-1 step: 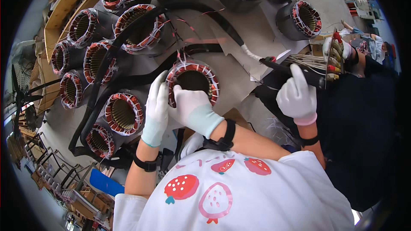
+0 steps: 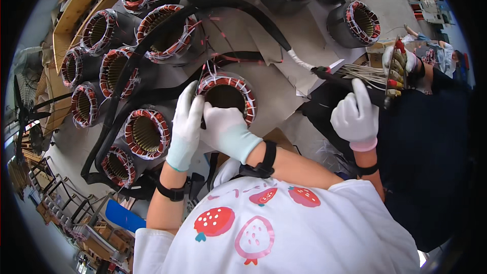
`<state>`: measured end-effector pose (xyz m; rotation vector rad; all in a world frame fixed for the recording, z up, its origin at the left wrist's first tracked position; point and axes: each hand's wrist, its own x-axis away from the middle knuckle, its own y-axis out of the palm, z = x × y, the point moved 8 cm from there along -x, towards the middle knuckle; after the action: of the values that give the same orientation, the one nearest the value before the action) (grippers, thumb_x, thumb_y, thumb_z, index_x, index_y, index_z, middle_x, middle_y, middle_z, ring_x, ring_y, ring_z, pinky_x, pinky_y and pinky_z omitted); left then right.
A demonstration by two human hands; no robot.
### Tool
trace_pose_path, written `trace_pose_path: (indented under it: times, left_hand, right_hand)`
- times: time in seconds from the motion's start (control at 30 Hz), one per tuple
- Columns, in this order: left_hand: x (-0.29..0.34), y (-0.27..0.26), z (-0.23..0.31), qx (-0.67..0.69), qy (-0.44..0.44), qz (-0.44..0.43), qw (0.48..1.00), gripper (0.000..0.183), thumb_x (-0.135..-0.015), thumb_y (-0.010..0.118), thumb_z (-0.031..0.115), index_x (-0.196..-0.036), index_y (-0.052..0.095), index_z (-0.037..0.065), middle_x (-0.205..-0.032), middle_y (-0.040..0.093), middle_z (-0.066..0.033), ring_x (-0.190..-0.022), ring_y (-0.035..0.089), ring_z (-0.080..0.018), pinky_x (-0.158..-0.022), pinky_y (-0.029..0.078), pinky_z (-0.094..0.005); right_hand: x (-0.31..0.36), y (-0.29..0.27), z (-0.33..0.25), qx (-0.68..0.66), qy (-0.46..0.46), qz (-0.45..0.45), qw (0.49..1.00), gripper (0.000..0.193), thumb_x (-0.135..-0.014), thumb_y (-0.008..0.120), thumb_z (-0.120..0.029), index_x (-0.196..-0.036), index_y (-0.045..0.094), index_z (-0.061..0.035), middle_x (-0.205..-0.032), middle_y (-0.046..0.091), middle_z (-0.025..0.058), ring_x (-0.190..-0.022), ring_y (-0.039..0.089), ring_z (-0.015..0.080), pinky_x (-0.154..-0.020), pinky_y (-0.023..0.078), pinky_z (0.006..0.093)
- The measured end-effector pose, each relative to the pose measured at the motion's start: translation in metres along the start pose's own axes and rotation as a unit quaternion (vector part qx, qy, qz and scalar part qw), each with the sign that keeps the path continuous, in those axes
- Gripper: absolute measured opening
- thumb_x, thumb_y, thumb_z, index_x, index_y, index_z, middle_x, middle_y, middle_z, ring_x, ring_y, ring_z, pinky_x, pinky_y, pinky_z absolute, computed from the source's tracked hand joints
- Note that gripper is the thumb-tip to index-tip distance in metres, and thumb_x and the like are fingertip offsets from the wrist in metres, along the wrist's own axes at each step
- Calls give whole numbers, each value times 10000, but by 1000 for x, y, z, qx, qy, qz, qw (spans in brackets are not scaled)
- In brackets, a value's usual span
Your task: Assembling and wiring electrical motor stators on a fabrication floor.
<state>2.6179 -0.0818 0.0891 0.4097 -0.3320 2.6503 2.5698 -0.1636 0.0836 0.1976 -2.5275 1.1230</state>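
Observation:
A motor stator [image 2: 250, 101] with red windings laced in white stands upright in front of me, its bore facing up. My left hand [image 2: 185, 124], in a white glove, lies along its left side with the fingers stretched out. My right hand [image 2: 225, 128] is curled over the near left rim, covering it. Its fingers are closed near a small dark thing at the left hand's edge, which I cannot make out. Behind the stator, dark leads and black sleeving [image 2: 238, 57] run over its far rim.
Several similar stators [image 2: 147, 134] stand at the left and back. A long black sleeved cable [image 2: 269, 28] arcs over them. At the right a co-worker's gloved hand [image 2: 355, 119] points one finger beside a black cable. A wooden rack [image 2: 76, 20] stands far left.
My right hand has slid slightly down and toward me along the rim. The leads behind the stator have shifted. The co-worker's hand has moved a little to the right.

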Motion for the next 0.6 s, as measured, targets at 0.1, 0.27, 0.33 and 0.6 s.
trace_pose_path:
  times: [0.1,0.27,0.33,0.6]
  left_hand:
    - [-16,5,30,-185,71,-32,980,576,-879,654,275,-1321,514,-66,-1275,575,-249,-1190,568,-311,-1025,427,-364]
    - [-75,23,15,-162,-93,-116,975,406,-858,678,276,-1097,636,-50,-901,693,-113,-836,645,-169,-774,509,-307]
    - [-100,28,-11,-70,-124,-93,985,241,-908,662,203,-1047,662,5,-862,658,-21,-769,580,-56,-685,481,-239]
    - [-52,29,48,-90,101,-33,990,148,-948,616,126,-1018,614,-4,-721,611,-127,-651,587,-236,-641,484,-370]
  right_hand:
    - [16,-17,-12,44,-51,-71,995,292,-884,600,-322,-963,625,-43,-756,699,141,-726,706,338,-673,557,440]
    - [63,-117,10,-279,-93,199,935,170,-899,621,-94,-1047,697,-55,-753,692,122,-655,677,275,-612,517,349]
    - [80,-143,21,-299,-127,295,899,192,-897,607,1,-1066,696,-10,-732,690,89,-626,662,171,-599,509,288]
    - [2,-168,66,-47,-41,171,983,511,-967,556,-465,-1116,667,11,-1159,657,201,-1101,621,334,-940,475,423]
